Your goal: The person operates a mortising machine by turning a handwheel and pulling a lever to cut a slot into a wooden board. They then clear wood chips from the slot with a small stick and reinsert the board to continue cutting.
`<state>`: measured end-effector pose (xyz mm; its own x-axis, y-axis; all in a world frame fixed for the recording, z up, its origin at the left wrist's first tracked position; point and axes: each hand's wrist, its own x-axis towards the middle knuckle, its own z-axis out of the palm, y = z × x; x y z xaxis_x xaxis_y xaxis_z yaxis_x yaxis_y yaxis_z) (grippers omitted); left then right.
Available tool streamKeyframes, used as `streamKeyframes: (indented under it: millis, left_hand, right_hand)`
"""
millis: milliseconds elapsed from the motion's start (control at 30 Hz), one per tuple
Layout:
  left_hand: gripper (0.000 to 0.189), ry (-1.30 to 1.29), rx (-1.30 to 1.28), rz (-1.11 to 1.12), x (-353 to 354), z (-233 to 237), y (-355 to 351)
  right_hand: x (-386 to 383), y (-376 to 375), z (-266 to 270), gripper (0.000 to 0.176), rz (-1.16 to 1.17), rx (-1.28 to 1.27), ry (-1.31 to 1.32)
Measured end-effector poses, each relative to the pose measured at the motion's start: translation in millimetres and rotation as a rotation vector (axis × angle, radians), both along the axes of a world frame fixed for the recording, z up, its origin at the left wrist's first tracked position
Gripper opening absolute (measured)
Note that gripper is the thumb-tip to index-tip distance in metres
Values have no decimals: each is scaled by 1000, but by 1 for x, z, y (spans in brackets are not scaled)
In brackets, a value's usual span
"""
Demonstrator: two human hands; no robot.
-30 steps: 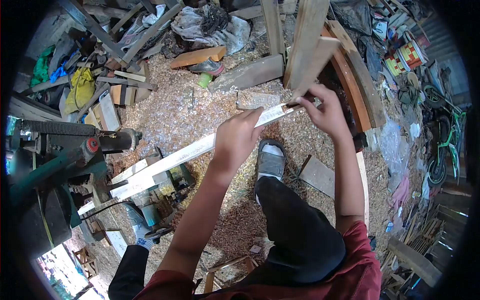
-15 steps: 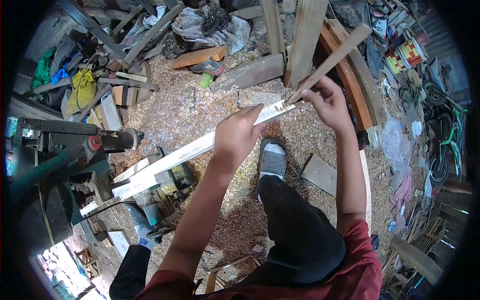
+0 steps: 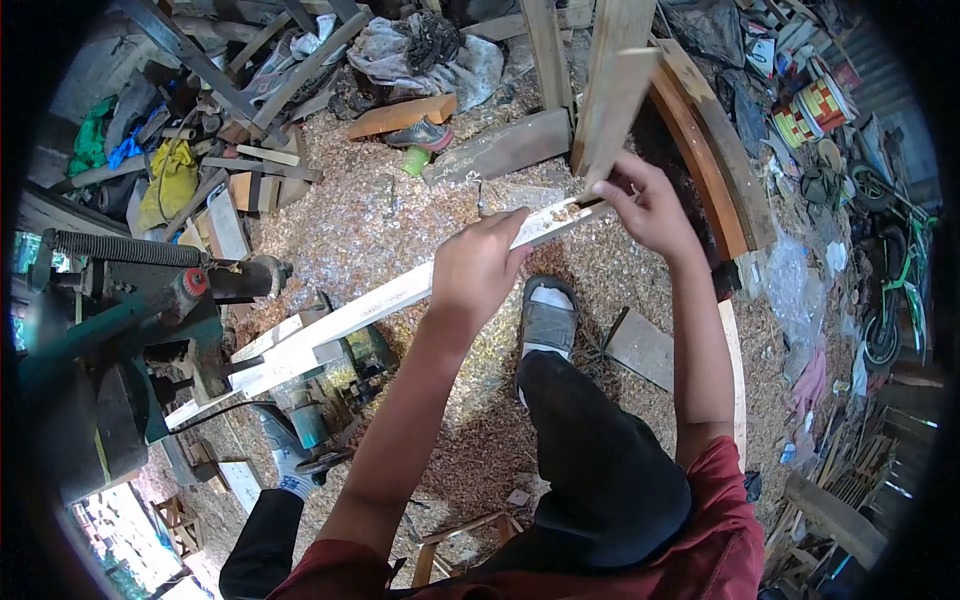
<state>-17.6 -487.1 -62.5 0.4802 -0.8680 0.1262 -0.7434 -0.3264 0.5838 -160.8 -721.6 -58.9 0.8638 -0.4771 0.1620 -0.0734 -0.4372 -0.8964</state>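
A long pale wooden bar (image 3: 385,297) slants from the machine at lower left up toward the middle. My left hand (image 3: 472,262) is wrapped over it near its upper end. At that end there is a cut hollow (image 3: 566,213) with wood shavings about it. My right hand (image 3: 648,208) pinches the lower end of a flat wooden slat (image 3: 622,105) between thumb and fingers. The slat stands tilted up from the bar's end, its lower tip right at the hollow and its broad face toward me.
A dark green machine (image 3: 130,340) with a spring stands at left. A teal power tool (image 3: 308,425) lies under the bar. Upright planks (image 3: 608,70) and curved boards (image 3: 700,160) stand beyond my right hand. Shavings cover the floor (image 3: 470,420) around my sandalled foot (image 3: 549,315).
The slat has turned in my right hand, showing its broad face instead of a narrow side, and its upper end has swung left. My left hand keeps its place on the bar.
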Motion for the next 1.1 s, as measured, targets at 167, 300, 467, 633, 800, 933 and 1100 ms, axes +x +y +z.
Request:
streamKeyframes:
  millis: [167, 300, 467, 633, 800, 933, 1100]
  left_hand:
    - [43, 8, 3, 1, -1, 2, 1]
    - [43, 2, -7, 7, -1, 4, 1]
    - [44, 15, -2, 3, -2, 3, 0]
    - [43, 16, -3, 10, -3, 7, 1]
    - [42, 15, -20, 16, -4, 8, 1]
    - [41, 11, -49, 18, -4, 8, 2]
    - [41, 35, -40, 7, -3, 11, 3]
  right_hand:
    - [3, -3, -9, 27, 52, 204, -105]
    - [-3, -5, 1, 26, -56, -426, -18]
    - [1, 3, 0, 25, -38, 68, -127]
    - [-7, -11, -7, 26, -78, -390, -58]
    - [1, -3, -11, 24, -29, 5, -170]
    - [-8, -12, 2, 23, -96, -48, -106]
    - [1, 4, 1, 21, 22, -318, -78]
